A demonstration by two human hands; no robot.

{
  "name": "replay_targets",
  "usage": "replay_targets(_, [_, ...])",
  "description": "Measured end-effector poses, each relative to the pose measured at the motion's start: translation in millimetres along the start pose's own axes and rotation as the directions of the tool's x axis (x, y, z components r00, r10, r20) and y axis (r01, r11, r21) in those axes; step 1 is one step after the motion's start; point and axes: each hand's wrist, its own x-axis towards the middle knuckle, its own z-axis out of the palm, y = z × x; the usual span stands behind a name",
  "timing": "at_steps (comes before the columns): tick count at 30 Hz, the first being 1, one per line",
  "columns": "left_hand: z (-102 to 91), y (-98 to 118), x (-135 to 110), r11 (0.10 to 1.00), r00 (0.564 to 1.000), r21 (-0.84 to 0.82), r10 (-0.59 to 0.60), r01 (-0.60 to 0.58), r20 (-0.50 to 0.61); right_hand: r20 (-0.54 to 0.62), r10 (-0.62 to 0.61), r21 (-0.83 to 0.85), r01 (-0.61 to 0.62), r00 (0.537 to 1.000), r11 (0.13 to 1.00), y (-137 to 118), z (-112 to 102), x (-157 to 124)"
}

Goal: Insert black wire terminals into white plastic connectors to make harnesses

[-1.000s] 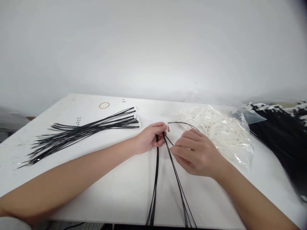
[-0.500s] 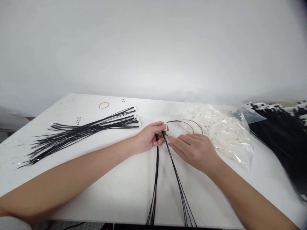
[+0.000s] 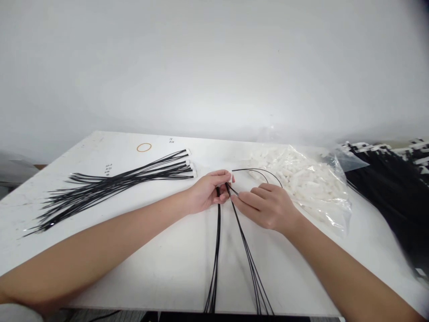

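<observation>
My left hand is closed on a small white connector, mostly hidden by the fingers. A bundle of black wires runs down from under that hand's fingers toward the table's front edge. Several more black wires fan downward from the connector. To its right, my right hand pinches a black wire close to the connector. Two thin wires arch up from behind the right hand, one with its free end near the connector. The seating of the pinched wire's tip cannot be made out.
Wired harnesses with white connectors lie at left on the white table. Behind them is a rubber band. A clear bag of white connectors stands right of my right hand. Black harnesses are heaped at the far right.
My right hand has shifted slightly left and up, and more of the wire between its fingers and the connector shows. The left hand keeps its grip.
</observation>
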Motion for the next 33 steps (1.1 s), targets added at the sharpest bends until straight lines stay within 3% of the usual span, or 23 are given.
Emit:
replay_targets(14, [1.5, 0.7, 0.2, 1.000, 1.000, -0.009, 0.005, -0.005, 0.000, -0.043, -0.010, -0.009, 0.010, 0.999, 1.000, 1.3, 10.0, -2.0])
replay_targets(33, [1.7, 1.4, -0.1, 1.000, 1.000, 0.009, -0.016, 0.016, 0.011, 0.009, 0.024, -0.004, -0.024, 1.000, 1.000, 4.1, 11.7, 0.2])
